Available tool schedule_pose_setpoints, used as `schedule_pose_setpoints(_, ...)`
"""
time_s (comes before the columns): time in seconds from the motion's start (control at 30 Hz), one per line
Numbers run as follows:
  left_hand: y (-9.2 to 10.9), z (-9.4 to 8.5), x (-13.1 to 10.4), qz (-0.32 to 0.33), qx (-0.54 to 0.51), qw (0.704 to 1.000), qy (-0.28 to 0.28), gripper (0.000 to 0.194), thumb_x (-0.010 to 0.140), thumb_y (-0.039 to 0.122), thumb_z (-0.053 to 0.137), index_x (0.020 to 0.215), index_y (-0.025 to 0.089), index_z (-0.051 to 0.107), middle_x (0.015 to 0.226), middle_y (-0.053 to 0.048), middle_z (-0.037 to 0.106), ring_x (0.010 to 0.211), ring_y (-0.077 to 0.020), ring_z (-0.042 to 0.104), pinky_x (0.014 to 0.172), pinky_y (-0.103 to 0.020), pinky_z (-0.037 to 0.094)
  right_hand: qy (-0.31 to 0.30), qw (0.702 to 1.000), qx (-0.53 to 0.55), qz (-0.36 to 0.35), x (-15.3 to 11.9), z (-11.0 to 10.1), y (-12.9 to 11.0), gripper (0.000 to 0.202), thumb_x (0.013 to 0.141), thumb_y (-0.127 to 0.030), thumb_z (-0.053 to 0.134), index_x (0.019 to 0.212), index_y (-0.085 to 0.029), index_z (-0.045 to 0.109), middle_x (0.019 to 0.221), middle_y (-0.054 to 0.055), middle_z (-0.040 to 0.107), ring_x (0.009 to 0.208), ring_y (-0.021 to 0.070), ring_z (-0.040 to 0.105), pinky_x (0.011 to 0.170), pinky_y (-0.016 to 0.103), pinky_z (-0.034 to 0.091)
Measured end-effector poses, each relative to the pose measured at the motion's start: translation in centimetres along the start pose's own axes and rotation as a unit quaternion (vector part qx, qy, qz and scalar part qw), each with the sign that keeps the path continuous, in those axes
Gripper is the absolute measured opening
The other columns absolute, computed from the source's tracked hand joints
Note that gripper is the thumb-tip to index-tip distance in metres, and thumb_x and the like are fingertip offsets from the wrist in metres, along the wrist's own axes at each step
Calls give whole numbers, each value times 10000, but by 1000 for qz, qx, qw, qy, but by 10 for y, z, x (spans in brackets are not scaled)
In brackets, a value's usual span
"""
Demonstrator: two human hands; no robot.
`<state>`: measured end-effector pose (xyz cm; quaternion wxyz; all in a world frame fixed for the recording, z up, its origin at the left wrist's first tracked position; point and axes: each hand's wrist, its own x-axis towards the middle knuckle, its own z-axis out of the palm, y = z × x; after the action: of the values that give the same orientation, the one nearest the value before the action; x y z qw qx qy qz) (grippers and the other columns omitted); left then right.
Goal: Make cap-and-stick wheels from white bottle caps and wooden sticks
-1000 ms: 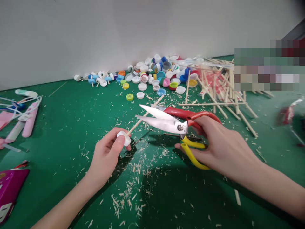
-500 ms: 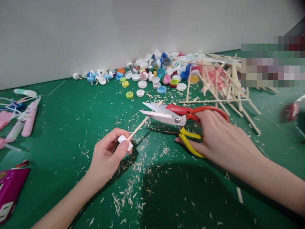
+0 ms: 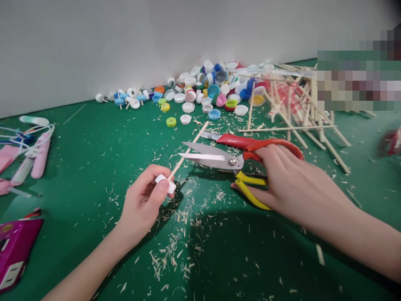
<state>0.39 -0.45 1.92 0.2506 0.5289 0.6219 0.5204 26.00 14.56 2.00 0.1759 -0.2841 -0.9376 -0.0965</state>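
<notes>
My left hand [image 3: 145,196] pinches a white bottle cap [image 3: 166,184] with a thin wooden stick [image 3: 187,151] running out of it, up and to the right. In my right hand [image 3: 282,171] is a pair of scissors [image 3: 213,156] with a red and a yellow handle. The blades are parted, and the stick passes between them. Behind the blades, a red-handled knife [image 3: 233,141] points left, its near end by my right fingers; whether they touch it I cannot tell.
Bottle caps [image 3: 214,91] and wooden sticks [image 3: 313,100] are piled by the wall, beside capped pieces [image 3: 125,99]. Pink glue guns [image 3: 40,154] and a magenta box [image 3: 20,246] lie left. Shavings [image 3: 175,246] litter the green table [image 3: 87,175].
The scissor blades have shifted slightly down and left, nearer the cap. More of the stick now shows beyond them. The knife blade behind has come into view.
</notes>
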Motion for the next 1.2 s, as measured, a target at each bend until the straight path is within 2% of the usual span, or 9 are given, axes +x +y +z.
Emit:
schedule_pose_setpoints(0.17,1,0,0,4,2,1000,-1,193,1012,296,506,873,247,630,734,43,620,658,-67,589,596,-200,496,0,1000,-5,13,4,-1,6,639,994,-692,256,982,-138,574,810,114,604,631,212,567,451,319,355)
schedule_pose_setpoints(0.3,-2,-2,-2,-3,-3,1000,-3,214,1032,338,493,897,252,634,749,36,618,702,-80,593,632,-218,492,-23,999,41,-4,2,-2,-1,669,971,-750,290,1019,-154,591,895,134,649,714,236,624,482,330,400)
schedule_pose_setpoints(0.43,-4,-2,-2,-7,-8,1000,-2,219,1036,356,493,904,255,636,756,35,619,714,-84,592,643,-224,487,-19,999,25,-13,-1,-2,-2,671,996,-721,223,1008,-161,593,878,126,636,698,235,610,481,340,394)
schedule_pose_setpoints(0.6,-3,-1,-1,-5,-2,1000,-11,216,1030,314,488,875,246,623,749,40,617,692,-73,591,637,-207,495,-20,999,-16,46,1,0,9,703,981,-726,196,989,-135,577,805,122,590,632,231,568,463,348,385)
schedule_pose_setpoints(0.7,-1,0,0,0,11,1000,-8,206,1019,297,487,869,246,619,740,40,618,682,-74,595,615,-202,494,-27,998,-12,58,0,0,9,712,969,-746,189,992,-148,574,810,123,589,641,242,574,469,353,391)
schedule_pose_setpoints(0.87,3,0,2,6,67,998,13,150,974,292,541,848,243,606,714,41,606,640,-85,567,553,-205,462,-20,1000,16,0,-4,-1,-5,686,978,-754,244,1052,-159,577,913,136,638,725,260,627,504,359,437)
schedule_pose_setpoints(0.97,2,0,2,9,115,993,19,133,960,316,569,857,242,610,726,34,606,622,-91,545,535,-211,447,4,999,7,-34,-3,-2,-8,668,996,-730,251,1049,-151,578,923,124,637,743,245,635,504,343,444)
schedule_pose_setpoints(1.1,0,0,0,0,146,989,3,100,958,328,585,898,250,601,704,45,576,532,-81,472,445,-200,379,25,998,-52,-40,0,-3,-1,712,1023,-685,200,1020,-89,590,854,110,595,692,217,607,452,312,409)
schedule_pose_setpoints(1.2,0,1,-1,8,165,986,1,84,961,312,578,905,251,584,697,47,553,532,-81,476,448,-196,380,30,996,-80,-33,0,-3,2,702,1042,-631,157,998,-81,591,827,105,576,669,214,591,438,313,394)
